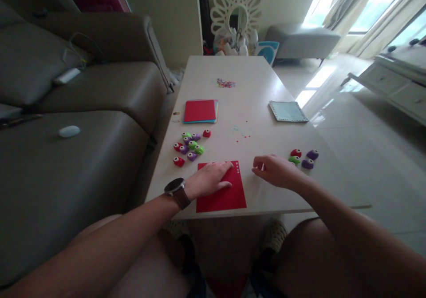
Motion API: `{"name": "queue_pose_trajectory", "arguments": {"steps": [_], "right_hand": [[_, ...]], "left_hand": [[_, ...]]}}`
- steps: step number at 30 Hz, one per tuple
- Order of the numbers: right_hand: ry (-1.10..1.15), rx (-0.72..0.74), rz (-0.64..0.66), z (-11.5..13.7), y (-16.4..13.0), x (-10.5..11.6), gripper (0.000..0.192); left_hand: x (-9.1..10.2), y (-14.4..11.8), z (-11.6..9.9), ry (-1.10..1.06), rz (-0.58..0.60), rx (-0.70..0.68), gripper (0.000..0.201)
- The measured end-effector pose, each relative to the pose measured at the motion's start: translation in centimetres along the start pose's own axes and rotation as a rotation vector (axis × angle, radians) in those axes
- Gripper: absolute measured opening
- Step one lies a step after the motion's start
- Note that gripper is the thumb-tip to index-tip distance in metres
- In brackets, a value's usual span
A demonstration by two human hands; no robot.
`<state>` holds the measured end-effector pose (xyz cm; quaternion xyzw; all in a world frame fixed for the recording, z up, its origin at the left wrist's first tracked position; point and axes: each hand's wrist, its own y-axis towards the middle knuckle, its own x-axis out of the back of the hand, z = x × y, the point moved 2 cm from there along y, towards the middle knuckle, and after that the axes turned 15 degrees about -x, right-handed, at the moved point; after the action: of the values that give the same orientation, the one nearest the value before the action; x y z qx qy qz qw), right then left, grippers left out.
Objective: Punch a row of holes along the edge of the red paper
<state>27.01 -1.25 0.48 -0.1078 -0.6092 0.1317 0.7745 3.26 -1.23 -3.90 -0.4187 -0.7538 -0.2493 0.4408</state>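
Red paper (pixel 234 196) lies flat under the fanned-out left grip (pixel 210 178) and left of the narrow right grip (pixel 277 171), any contents unclear; probably light and easily creased, it seems best held by its edges.

Opens widest across the middle of the surface (pixel 258 107), between the stack of coloured sheets (pixel 200 111) on the left and the pale card (pixel 288 111) on the right, with only low scattered bits (pixel 237 130) in the path. Runs on toward the far end, to either side of a patch of tiny coloured pieces (pixel 226 83). Tightens at near left, crowded by a loose cluster of eyed figures (pixel 193 145). Blocked over the red sheet (pixel 236 196) by the left hand (pixel 213 178), laid flat. Leaves a bare strip between the red sheet and the right hand (pixel 275 170). Obstructed just beyond the right wrist by a smaller group of figures (pixel 308 164); passable between that group and the pale card.
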Motion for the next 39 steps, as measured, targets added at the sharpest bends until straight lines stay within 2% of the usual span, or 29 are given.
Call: {"name": "queue_pose_trajectory", "arguments": {"steps": [6,10,14,17,19,22,25,29,36,39], "right_hand": [[-0.016,0.046,-0.018,-0.2,0.0,-0.2,0.013],[-0.027,0.048,-0.018,-0.4,-0.1,-0.3,0.013],[-0.026,0.044,-0.028,-0.3,-0.2,-0.2,0.014],[-0.024,0.047,-0.041,-0.4,-0.1,-0.3,0.014],[-0.018,0.054,-0.042,-0.5,0.0,-0.4,0.014],[-0.015,0.059,-0.042,-0.6,0.1,-0.5,0.014],[-0.013,0.069,-0.039,-0.6,0.0,-0.5,0.015],[-0.014,0.068,-0.027,-0.5,-0.1,-0.4,0.015],[-0.018,0.059,-0.017,-0.6,0.1,-0.7,0.013],[-0.018,0.067,-0.02,-0.6,0.2,-0.8,0.014]], "left_hand": [[1.2,-0.1,0.4,0.015,-0.082,0.028,0.041],[3.3,-0.2,1.4,0.038,-0.155,0.058,0.025],[6.9,-1.6,3.3,0.095,-0.165,0.203,0.004],[9.4,-3.8,5.0,0.068,-0.129,0.346,0.013],[10.2,-5.4,6.2,0.014,-0.117,0.448,0.016],[10.0,-7.1,7.5,-0.028,-0.061,0.488,0.017],[9.1,-7.6,8.1,-0.049,-0.015,0.491,0.011],[8.3,-7.6,8.4,-0.071,-0.004,0.474,0.013],[7.7,-8.1,8.9,-0.097,0.111,0.521,0.026],[7.9,-7.8,8.2,-0.212,0.114,0.508,0.024]]}}
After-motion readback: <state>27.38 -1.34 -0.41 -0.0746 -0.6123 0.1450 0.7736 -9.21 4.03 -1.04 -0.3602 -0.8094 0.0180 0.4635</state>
